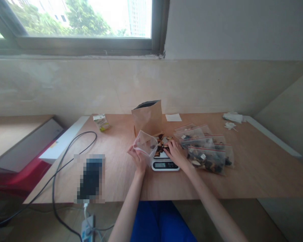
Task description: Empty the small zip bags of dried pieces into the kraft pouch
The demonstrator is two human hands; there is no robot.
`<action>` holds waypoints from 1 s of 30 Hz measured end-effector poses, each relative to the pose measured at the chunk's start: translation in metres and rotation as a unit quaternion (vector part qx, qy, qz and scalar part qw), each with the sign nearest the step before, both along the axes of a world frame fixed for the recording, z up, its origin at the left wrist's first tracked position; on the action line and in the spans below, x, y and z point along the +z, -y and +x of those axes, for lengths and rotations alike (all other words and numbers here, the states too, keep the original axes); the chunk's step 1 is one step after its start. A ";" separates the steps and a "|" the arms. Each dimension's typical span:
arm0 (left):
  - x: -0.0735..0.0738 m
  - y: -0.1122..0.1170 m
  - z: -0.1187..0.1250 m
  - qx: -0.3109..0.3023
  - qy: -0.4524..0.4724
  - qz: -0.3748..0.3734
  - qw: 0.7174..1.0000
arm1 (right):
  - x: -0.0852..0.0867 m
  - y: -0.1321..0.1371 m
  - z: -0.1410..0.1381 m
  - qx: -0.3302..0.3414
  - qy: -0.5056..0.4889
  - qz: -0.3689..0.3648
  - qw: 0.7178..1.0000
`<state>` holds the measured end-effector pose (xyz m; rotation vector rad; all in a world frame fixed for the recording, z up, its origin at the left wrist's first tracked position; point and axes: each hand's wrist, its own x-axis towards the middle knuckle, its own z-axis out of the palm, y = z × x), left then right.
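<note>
A clear plastic tub (145, 145) sits tilted in the left hand (137, 158), its fingers curled closed around the lower part, just left of a digital kitchen scale (165, 165). The right hand (175, 154), fingers bent, touches dark dried pieces (161, 144) heaped on the scale; whether it grips any is hard to tell. Just right of it, zip bags (206, 159) of similar pieces overlap on the wooden table (262, 168). A kraft paper bag (147, 117) stands upright near the far edge.
</note>
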<state>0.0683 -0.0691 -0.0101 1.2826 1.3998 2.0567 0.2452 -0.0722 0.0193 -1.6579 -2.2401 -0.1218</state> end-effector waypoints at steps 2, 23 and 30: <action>-0.001 0.000 -0.001 0.000 0.007 -0.003 1.000 | 0.000 -0.002 0.001 0.029 -0.007 -0.003 1.000; -0.011 -0.002 -0.001 -0.024 -0.034 0.033 0.999 | 0.103 -0.001 -0.055 0.083 -0.403 -0.163 0.897; -0.001 0.000 0.002 -0.036 0.010 0.018 0.999 | 0.112 -0.004 -0.090 0.076 -0.215 -0.171 0.958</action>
